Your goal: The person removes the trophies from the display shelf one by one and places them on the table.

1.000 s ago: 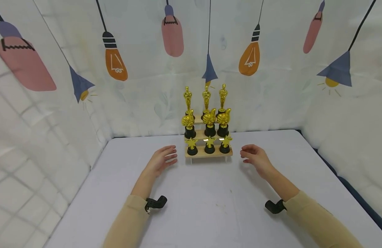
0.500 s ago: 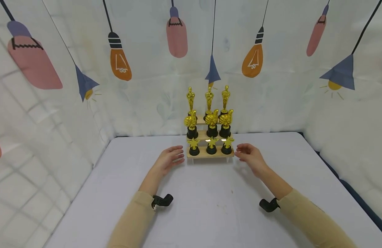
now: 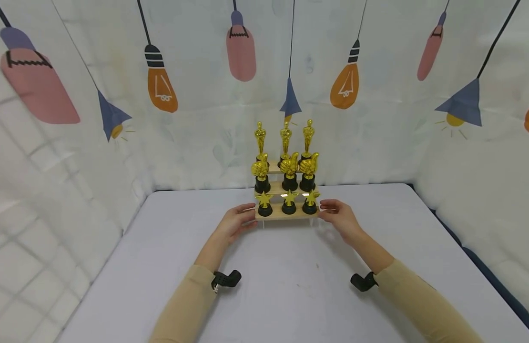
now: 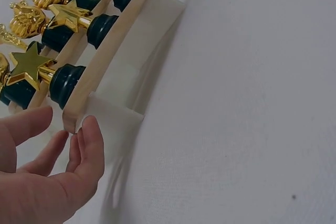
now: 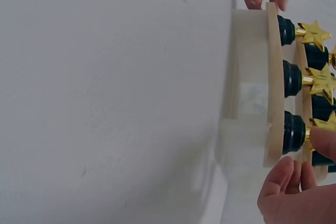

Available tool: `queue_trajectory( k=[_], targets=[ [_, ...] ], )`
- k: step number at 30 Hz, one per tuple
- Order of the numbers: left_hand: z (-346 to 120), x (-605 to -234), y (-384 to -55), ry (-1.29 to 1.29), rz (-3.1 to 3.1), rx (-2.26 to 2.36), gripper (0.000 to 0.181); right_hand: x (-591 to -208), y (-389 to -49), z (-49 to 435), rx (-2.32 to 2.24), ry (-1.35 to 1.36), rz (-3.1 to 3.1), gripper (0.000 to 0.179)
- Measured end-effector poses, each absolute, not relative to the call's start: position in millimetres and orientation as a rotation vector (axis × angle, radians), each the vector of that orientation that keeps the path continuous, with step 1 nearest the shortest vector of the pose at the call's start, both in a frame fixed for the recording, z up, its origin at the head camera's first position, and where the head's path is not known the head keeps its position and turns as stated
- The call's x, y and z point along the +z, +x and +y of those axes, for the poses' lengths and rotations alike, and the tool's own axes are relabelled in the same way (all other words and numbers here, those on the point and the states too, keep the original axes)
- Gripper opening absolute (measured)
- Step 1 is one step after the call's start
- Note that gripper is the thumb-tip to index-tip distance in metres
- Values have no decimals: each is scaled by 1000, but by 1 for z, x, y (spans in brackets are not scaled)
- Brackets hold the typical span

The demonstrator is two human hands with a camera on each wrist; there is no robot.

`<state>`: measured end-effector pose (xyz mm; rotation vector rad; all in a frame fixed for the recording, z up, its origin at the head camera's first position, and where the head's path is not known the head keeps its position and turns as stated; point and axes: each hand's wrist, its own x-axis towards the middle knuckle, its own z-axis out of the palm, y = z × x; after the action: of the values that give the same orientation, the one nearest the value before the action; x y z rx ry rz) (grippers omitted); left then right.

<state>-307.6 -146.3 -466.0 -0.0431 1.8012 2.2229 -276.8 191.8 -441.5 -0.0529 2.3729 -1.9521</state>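
A tiered wooden display rack (image 3: 286, 215) stands near the back of the table, holding gold trophies on black bases. Star trophies (image 3: 289, 204) line the lowest shelf, thumbs-up trophies (image 3: 289, 169) the middle one, and figure statuettes (image 3: 285, 140) the top. My left hand (image 3: 234, 224) is at the left end of the lowest shelf; in the left wrist view its fingertips (image 4: 90, 125) meet the shelf end, thumb apart above. My right hand (image 3: 339, 219) is at the right end, fingertips (image 5: 283, 166) beside the shelf end, thumb near a star trophy (image 5: 326, 123). Neither hand clearly grips the rack.
A white cloth covers the table (image 3: 281, 295). Behind it hangs a pale curtain (image 3: 196, 143) printed with lamps and bulbs, and more cloth closes in both sides. A black wrist camera (image 3: 228, 278) is strapped on each forearm.
Both hands have moved inward to the ends of the lowest shelf, the right one travelling left and the left one right. The rack stays in its place.
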Motion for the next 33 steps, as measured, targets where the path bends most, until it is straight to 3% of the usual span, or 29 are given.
queue_trajectory(
  k=[24,33],
  targets=[
    [-144,-467,-313,-80,1864,2156,49,-449,-292,180,-1930,4,2408,49],
    [-147,-469,-319,-62,1867,2161,49,-445,-300,176,-1851,44,2441,55]
  ],
)
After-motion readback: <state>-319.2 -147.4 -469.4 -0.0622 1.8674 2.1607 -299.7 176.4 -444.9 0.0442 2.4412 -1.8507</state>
